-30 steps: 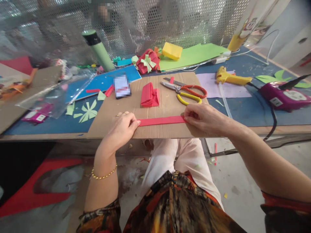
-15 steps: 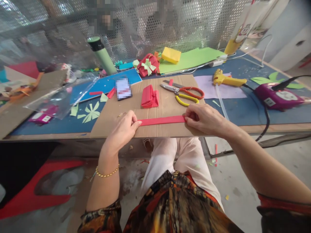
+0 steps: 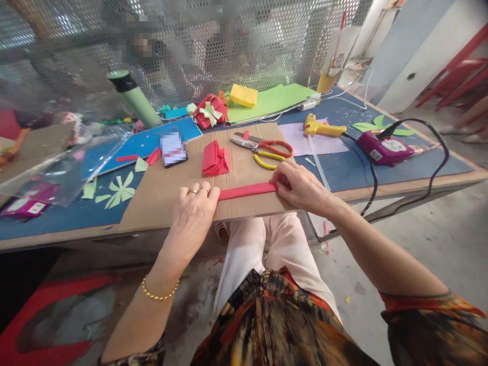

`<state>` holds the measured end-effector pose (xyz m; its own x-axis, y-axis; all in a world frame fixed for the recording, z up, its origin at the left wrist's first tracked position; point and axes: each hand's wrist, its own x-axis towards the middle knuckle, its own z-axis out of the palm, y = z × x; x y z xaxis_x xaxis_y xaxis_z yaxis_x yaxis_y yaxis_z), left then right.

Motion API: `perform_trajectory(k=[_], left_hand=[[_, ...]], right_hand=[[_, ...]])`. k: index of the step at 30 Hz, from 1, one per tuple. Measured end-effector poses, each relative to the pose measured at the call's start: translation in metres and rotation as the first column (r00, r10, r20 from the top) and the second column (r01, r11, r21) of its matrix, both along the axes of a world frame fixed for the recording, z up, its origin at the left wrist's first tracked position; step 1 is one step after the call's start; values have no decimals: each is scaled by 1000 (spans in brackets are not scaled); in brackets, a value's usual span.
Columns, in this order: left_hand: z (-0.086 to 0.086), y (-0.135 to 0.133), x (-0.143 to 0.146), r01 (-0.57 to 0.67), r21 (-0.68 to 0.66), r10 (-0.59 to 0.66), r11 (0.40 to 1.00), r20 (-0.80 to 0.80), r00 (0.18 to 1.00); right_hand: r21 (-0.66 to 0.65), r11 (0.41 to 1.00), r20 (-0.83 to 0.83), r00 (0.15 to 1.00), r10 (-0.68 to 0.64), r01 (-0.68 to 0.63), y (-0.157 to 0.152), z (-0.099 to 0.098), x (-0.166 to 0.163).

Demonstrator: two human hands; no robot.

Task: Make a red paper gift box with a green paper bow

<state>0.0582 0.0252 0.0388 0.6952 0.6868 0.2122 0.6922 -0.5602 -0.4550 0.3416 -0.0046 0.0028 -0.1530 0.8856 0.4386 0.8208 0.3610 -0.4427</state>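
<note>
A narrow red paper strip (image 3: 247, 191) stretches across the cardboard sheet (image 3: 152, 195) near the table's front edge. My left hand (image 3: 196, 206), palm down with its fingers curled, grips the strip's left end; its fingertips are hidden. The other end is pinched between the thumb and fingers of my right hand (image 3: 299, 185). Just beyond the strip lies a folded red paper piece (image 3: 215, 158). Scissors (image 3: 263, 147) with red and yellow handles rest on the cardboard, close to my right hand, a scrap of red paper by their blades.
At the right are a yellow glue gun (image 3: 324, 127) and a purple power socket (image 3: 383, 147) with a black cable. A phone (image 3: 173, 148), a green bottle (image 3: 135, 99) and light green paper cut-outs (image 3: 121, 190) lie to the left. A drink cup (image 3: 333, 63) stands at the back.
The view has swung right, so the table things appear farther left. My left hand has turned from a thumb-and-finger pinch to palm down over the strip's end. My right hand still pinches its end.
</note>
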Motion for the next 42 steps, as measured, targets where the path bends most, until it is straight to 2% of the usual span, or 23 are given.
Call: perform_trajectory(k=[6, 13, 17, 19, 24, 28, 35, 42], left_hand=[[0, -21, 4, 6, 37, -2, 999, -93, 996], [-5, -34, 10, -93, 8, 93, 996, -133, 987], [-10, -33, 7, -82, 36, 85, 996, -80, 993], [-11, -34, 6, -83, 41, 86, 996, -70, 994], [-10, -36, 8, -107, 32, 109, 994, -63, 992], [-14, -38, 8, -118, 53, 121, 992, -55, 991], [-26, -45, 5, -122, 148, 135, 981, -79, 988], [-37, -49, 5, -138, 114, 131, 984, 65, 989]], right_hand=[[46, 999, 36, 999, -10, 8, 1, -3, -1], [113, 991, 94, 994, 56, -67, -4, -2, 0], [253, 967, 216, 976, -36, -20, -14, 1, -12], [295, 954, 304, 952, -47, -46, -19, 3, -21], [232, 960, 406, 913, 50, -156, -18, 4, -39], [165, 970, 356, 928, 111, -179, -14, 1, -38], [140, 968, 215, 961, 173, -206, -9, -5, -34], [133, 972, 234, 959, 157, -192, -10, -3, -36]])
